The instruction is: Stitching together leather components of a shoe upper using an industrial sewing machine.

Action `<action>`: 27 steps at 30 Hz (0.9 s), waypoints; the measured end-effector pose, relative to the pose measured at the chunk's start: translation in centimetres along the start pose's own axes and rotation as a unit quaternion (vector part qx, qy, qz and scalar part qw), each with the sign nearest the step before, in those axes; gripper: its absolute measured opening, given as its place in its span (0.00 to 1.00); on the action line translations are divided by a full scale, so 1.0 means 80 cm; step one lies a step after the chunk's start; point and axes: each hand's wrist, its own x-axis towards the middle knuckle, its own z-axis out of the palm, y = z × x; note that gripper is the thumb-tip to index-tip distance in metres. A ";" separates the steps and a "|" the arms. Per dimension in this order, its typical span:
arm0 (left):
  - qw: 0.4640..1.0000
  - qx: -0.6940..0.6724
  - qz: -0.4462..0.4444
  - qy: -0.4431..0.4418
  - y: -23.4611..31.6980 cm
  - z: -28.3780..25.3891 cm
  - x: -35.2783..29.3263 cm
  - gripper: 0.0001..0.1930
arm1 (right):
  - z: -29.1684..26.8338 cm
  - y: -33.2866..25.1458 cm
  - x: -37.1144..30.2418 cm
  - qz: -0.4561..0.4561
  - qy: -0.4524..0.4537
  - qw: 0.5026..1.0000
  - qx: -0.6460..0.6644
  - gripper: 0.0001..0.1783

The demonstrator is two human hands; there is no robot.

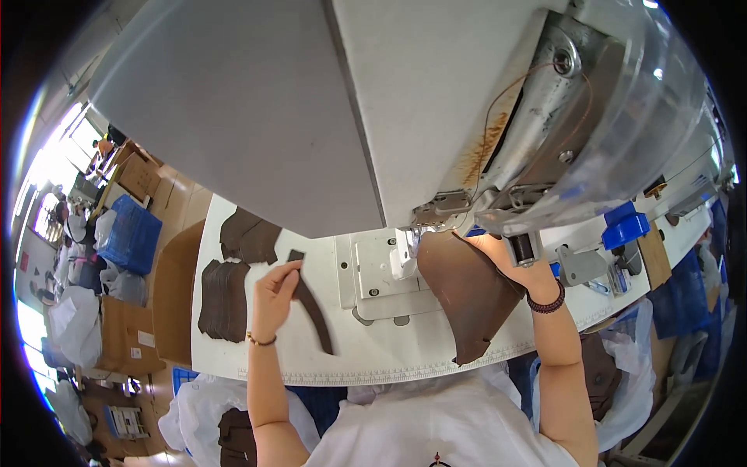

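Note:
My left hand (277, 294) pinches the top end of a curved dark brown leather strip (313, 311), which hangs over the white table left of the sewing machine's plate (377, 266). On the right, my right hand (513, 261) is at a large brown leather piece (467, 292) whose upper edge lies by the machine's needle area. The leather and the machine's parts hide most of its fingers. Left of my left hand lie a stack of brown leather pieces (223, 302) and another brown leather pile (250, 236) behind it.
The large sewing machine head (436, 101) fills the upper view, with a clear plastic shield (638, 156) on its right. A blue tray (625, 226) sits on the right. Plastic-lined bins holding brown pieces (236, 436) flank me. Cardboard boxes (128, 331) stand on the left.

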 end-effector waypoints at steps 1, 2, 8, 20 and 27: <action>0.993 -0.093 0.059 -0.043 0.022 0.013 -0.005 0.19 | 0.000 0.005 -0.002 -0.056 0.023 0.998 -0.008 0.16; 0.979 -0.150 0.088 -0.106 0.042 0.030 -0.007 0.21 | 0.002 0.008 -0.002 -0.076 0.041 0.996 -0.032 0.17; 0.926 0.043 0.337 -0.167 0.113 0.111 0.000 0.28 | -0.009 -0.007 -0.009 0.136 -0.097 0.981 0.102 0.22; 0.732 0.241 0.637 -0.006 0.114 0.135 0.026 0.15 | 0.006 -0.003 -0.002 -0.030 -0.022 0.983 0.178 0.09; 0.738 0.256 0.625 -0.016 0.121 0.135 0.024 0.14 | -0.012 -0.009 -0.006 -0.020 -0.056 0.990 0.125 0.17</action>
